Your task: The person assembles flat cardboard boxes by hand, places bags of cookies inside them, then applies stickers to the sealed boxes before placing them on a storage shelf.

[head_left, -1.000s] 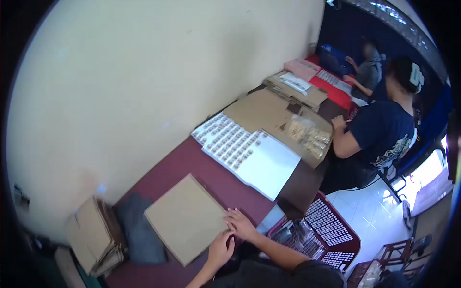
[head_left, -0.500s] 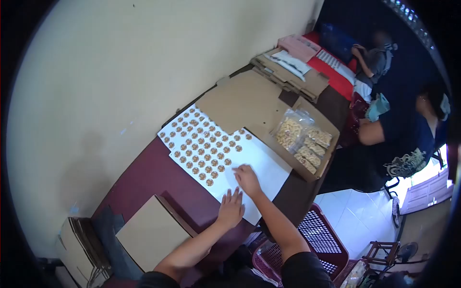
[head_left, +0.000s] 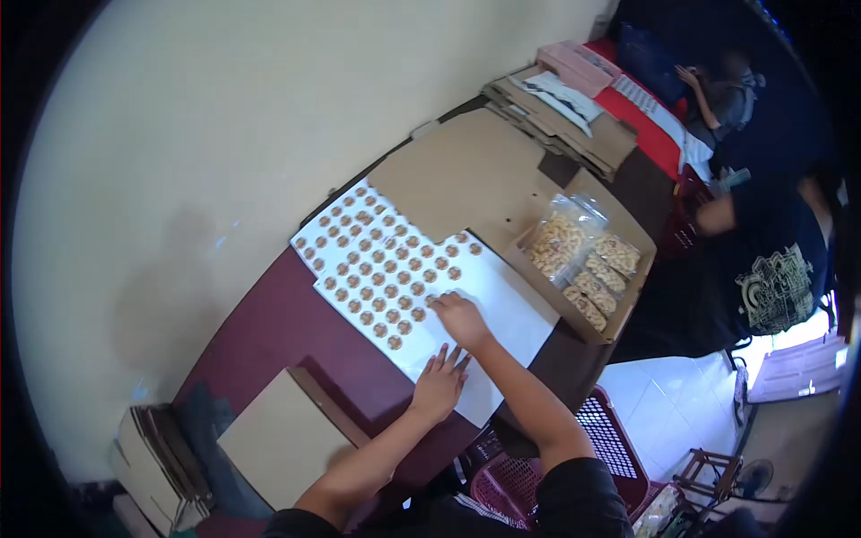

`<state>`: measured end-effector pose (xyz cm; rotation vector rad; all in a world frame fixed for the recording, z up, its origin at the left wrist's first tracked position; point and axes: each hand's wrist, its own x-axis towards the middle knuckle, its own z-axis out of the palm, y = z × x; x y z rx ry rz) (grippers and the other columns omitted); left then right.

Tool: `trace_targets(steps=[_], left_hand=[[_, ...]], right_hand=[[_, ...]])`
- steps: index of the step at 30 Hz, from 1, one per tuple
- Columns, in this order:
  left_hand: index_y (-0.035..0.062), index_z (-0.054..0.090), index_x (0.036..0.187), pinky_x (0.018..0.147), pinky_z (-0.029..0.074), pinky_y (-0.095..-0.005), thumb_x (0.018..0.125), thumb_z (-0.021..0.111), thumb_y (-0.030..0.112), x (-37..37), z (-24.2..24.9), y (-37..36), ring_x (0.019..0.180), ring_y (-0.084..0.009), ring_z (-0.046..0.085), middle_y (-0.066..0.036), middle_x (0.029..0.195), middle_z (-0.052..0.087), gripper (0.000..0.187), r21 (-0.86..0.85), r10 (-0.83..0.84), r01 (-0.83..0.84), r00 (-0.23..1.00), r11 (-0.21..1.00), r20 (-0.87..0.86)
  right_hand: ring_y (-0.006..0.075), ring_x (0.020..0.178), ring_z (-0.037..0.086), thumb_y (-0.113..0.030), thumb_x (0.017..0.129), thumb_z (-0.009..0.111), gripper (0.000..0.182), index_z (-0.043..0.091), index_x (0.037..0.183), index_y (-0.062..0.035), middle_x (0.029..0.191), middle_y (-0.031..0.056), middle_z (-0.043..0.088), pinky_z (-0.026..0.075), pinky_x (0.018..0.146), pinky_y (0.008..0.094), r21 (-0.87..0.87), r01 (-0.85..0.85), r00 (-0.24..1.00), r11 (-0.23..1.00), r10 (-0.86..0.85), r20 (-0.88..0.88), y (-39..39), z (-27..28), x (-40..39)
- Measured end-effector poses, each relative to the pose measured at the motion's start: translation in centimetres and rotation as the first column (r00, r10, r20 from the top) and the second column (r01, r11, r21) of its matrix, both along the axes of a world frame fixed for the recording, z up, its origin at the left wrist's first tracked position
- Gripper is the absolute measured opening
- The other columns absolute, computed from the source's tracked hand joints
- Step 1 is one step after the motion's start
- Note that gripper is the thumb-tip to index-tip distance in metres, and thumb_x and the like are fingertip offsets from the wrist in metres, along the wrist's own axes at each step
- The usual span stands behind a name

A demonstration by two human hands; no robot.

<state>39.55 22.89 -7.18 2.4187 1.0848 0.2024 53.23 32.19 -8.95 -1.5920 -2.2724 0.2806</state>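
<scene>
A white sheet (head_left: 507, 309) lies on the table, with rows of round brown-and-gold stickers (head_left: 392, 291) over its left and far part. The near right part of the sheet is bare white. My left hand (head_left: 438, 387) rests flat on that bare part, its fingers a little apart. Just beyond it, my right hand (head_left: 459, 321) has its fingers curled down, the tips closed at a sticker on the edge of the rows. Those fingertips partly cover the sticker, so whether it has lifted from the sheet is hidden.
An open cardboard box (head_left: 574, 309) holding clear bags of snacks (head_left: 558, 242) stands right of the sheet. Flat cardboard (head_left: 457, 170) lies behind it. A closed carton (head_left: 287, 439) sits at the near left. Crates (head_left: 619, 448) stand below the table. Two people work at the right.
My right hand has shifted from the bare sheet to the edge of the sticker rows. My left hand stays on the sheet. The camera view has turned slightly.
</scene>
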Motion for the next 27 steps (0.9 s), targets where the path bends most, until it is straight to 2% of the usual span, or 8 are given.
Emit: trace_targets(steps=[7, 9, 13, 16, 19, 23, 25, 27], left_hand=[[0.008, 0.045, 0.132, 0.105, 0.031, -0.0465, 0.093, 0.045, 0.021, 0.1, 0.1, 0.0, 0.133, -0.0365, 0.028, -0.014, 0.142, 0.033, 0.041, -0.038, -0.006, 0.004, 0.999, 0.999, -0.04], [0.0068, 0.046, 0.13, 0.105, 0.031, -0.0467, 0.092, 0.045, 0.021, 0.2, 0.0, 0.0, 0.133, -0.0364, 0.028, -0.013, 0.142, 0.034, 0.04, -0.026, 0.001, -0.002, 1.0, 1.0, -0.025], [0.0055, 0.049, 0.127, 0.105, 0.031, -0.0471, 0.092, 0.046, 0.021, 0.2, -0.2, -0.1, 0.132, -0.0367, 0.03, -0.014, 0.141, 0.035, 0.039, -0.02, -0.007, 0.006, 0.999, 1.0, -0.038], [0.0046, 0.047, 0.128, 0.106, 0.03, -0.0472, 0.091, 0.047, 0.02, 0.0, -0.1, 0.0, 0.133, -0.0372, 0.027, -0.015, 0.141, 0.034, 0.04, -0.018, -0.013, 0.012, 0.999, 1.0, -0.037], [0.0018, 0.039, 0.134, 0.107, 0.028, -0.0471, 0.09, 0.047, 0.018, -0.2, 0.8, -0.2, 0.135, -0.0381, 0.024, -0.017, 0.142, 0.033, 0.048, -0.001, -0.058, 0.058, 0.997, 0.998, -0.057], [-0.0072, 0.027, 0.137, 0.108, 0.024, -0.0471, 0.088, 0.048, 0.013, -0.8, 3.0, -1.1, 0.134, -0.0375, 0.024, -0.023, 0.143, 0.027, 0.057, 0.028, 0.121, -0.127, 0.979, 0.992, 0.164], [-0.0081, 0.029, 0.136, 0.109, 0.023, -0.0461, 0.089, 0.046, 0.012, -1.6, 4.1, -1.4, 0.132, -0.0364, 0.029, -0.024, 0.14, 0.033, 0.054, -0.203, 0.259, -0.184, 0.856, 0.962, 0.448], [-0.0066, 0.035, 0.133, 0.104, 0.031, -0.043, 0.091, 0.046, 0.015, -2.4, 6.2, -1.6, 0.125, -0.034, 0.041, -0.024, 0.132, 0.043, 0.048, -0.215, 0.289, -0.203, 0.795, 0.955, 0.533]], right_hand=[[0.0217, 0.082, 0.06, -0.008, 0.073, 0.056, 0.021, 0.062, 0.092, -0.0014, 0.084, 0.0082, 0.061, 0.052, 0.061, 0.0322, 0.125, 0.006, 0.985, 0.992, -0.028, 0.173, -0.4, -0.4, -0.9], [0.0211, 0.078, 0.06, -0.009, 0.074, 0.058, 0.014, 0.062, 0.086, -0.0029, 0.081, 0.0085, 0.06, 0.052, 0.058, 0.0336, 0.193, 0.038, 0.993, 0.98, -0.058, 0.101, -0.3, -0.2, -1.1], [0.0224, 0.071, 0.061, -0.008, 0.073, 0.063, 0.008, 0.061, 0.08, -0.0045, 0.079, 0.0113, 0.059, 0.052, 0.059, 0.0329, 0.127, 0.295, 0.942, 0.947, -0.266, -0.205, -0.4, -0.5, -1.7], [0.0206, 0.074, 0.063, -0.006, 0.074, 0.067, 0.012, 0.061, 0.083, 0.0, 0.08, 0.0116, 0.061, 0.052, 0.067, 0.0304, -0.183, 0.537, 0.53, 0.824, -0.498, -0.686, -0.5, -0.2, -1.7], [0.0234, 0.073, 0.063, -0.005, 0.075, 0.066, 0.011, 0.06, 0.082, -0.0004, 0.08, 0.0124, 0.062, 0.051, 0.07, 0.0322, -0.131, 0.612, 0.464, 0.78, -0.489, -0.739, -1.7, 1.4, -1.1], [0.025, 0.08, 0.063, -0.003, 0.074, 0.066, 0.01, 0.061, 0.083, -0.0009, 0.083, 0.0123, 0.063, 0.049, 0.074, 0.0335, -0.011, 0.637, 0.565, 0.771, -0.477, -0.673, -5.8, 4.9, -0.4], [0.0266, 0.083, 0.062, -0.004, 0.074, 0.067, 0.012, 0.06, 0.084, -0.0009, 0.085, 0.0126, 0.063, 0.048, 0.075, 0.0347, -0.018, 0.624, 0.575, 0.781, -0.475, -0.666, -8.4, 6.0, -1.5], [0.0287, 0.082, 0.062, -0.004, 0.074, 0.067, 0.014, 0.059, 0.085, -0.0019, 0.087, 0.0128, 0.063, 0.048, 0.074, 0.0357, -0.007, 0.589, 0.615, 0.808, -0.454, -0.644, -11.0, 6.9, -2.9]])
